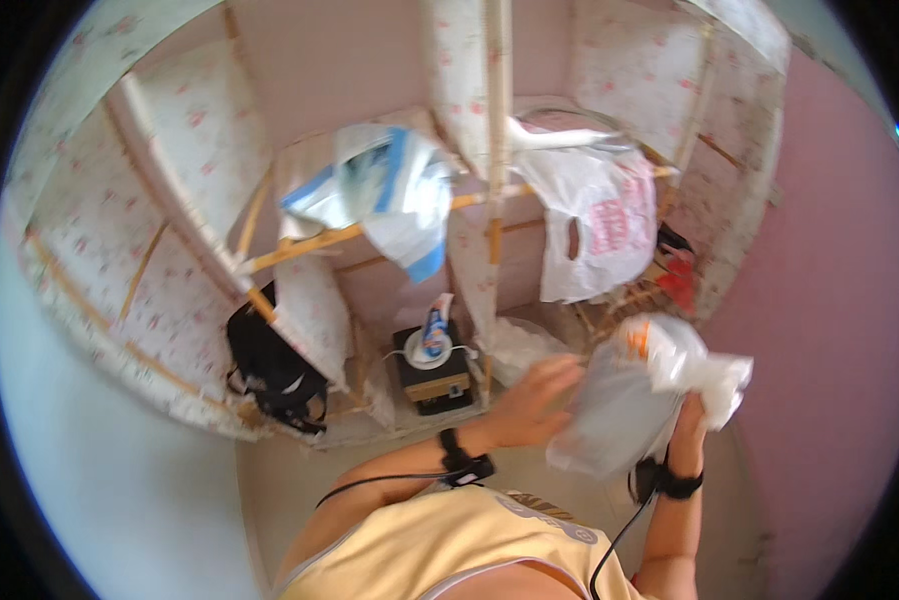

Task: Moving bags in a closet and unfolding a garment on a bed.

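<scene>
My right hand (689, 427) grips the bunched top of a translucent plastic bag (618, 409) with orange print. The bag hangs at the right, in front of the wardrobe, and its contents cannot be made out. Beside the bag's left edge is my left hand (528, 405), blurred, its fingers apart and holding nothing. Whether its fingertips touch the plastic I cannot tell. Both wrists wear black straps with cables.
A fabric-lined shelf unit (464, 262) with wooden poles surrounds the space ahead. On its shelves lie a blue-and-white plastic bag (393, 184) and a white carrier bag (599, 225). Lower down are a black backpack (277, 367) and a black box (438, 394). A pink wall (817, 300) bounds the right.
</scene>
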{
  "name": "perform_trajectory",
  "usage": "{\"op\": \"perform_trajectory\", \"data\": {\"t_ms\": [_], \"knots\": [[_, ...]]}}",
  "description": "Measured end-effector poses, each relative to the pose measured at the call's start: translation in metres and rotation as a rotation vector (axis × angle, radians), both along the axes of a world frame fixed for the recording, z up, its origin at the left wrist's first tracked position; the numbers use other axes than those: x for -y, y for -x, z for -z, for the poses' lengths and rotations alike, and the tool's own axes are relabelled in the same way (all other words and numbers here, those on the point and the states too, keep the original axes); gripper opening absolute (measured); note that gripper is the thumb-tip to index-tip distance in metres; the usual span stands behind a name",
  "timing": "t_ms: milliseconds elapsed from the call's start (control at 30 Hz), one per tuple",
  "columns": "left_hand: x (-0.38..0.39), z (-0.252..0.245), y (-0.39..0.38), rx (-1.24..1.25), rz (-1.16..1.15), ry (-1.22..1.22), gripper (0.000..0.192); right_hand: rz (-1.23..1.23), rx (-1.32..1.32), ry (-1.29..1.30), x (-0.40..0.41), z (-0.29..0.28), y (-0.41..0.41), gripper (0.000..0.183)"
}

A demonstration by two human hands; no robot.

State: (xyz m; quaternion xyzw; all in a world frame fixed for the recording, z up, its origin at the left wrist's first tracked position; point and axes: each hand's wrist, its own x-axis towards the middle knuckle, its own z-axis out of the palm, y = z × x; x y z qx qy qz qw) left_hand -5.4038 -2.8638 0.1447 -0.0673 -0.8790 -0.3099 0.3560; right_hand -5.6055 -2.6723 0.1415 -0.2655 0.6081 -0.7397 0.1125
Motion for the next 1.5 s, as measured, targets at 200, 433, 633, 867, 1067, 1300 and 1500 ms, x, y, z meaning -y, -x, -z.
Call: {"op": "perform_trajectory", "data": {"t_ms": [200, 433, 633, 867, 1067, 1300, 1500], "knots": [[0.055, 0.037, -0.061, 0.168, -0.186, -0.211, 0.052, 0.245, -0.070, 0.414, 0.073, -0.169, 0.038, 0.027], [0.088, 0.069, -0.082, 0.187, -0.238, -0.365, 0.047, 0.290, -0.140, 1.047, 0.232, -0.305, 0.063, 0.034], [0.120, 0.090, -0.100, 0.293, -0.190, -0.393, 0.044, 0.027, -0.813, -0.516, 0.324, -0.194, 0.122, 0.054], [0.148, 0.118, -0.110, 0.471, -0.049, -0.332, 0.040, 0.494, -0.645, -0.200, 0.284, -0.152, 0.096, 0.052], [0.123, 0.144, -0.078, 0.671, 0.326, -0.279, 0.032, 0.192, -0.387, -0.326, 0.124, -0.052, 0.002, 0.029], [0.044, 0.170, -0.075, 0.908, 0.648, -0.380, 0.026, 0.437, 0.285, -0.727, -0.084, 0.165, -0.226, 0.034], [-0.057, 0.184, -0.116, 0.944, 0.957, -0.197, 0.023, 0.874, 0.900, -0.369, -0.169, 0.210, -0.496, 0.031]]}}
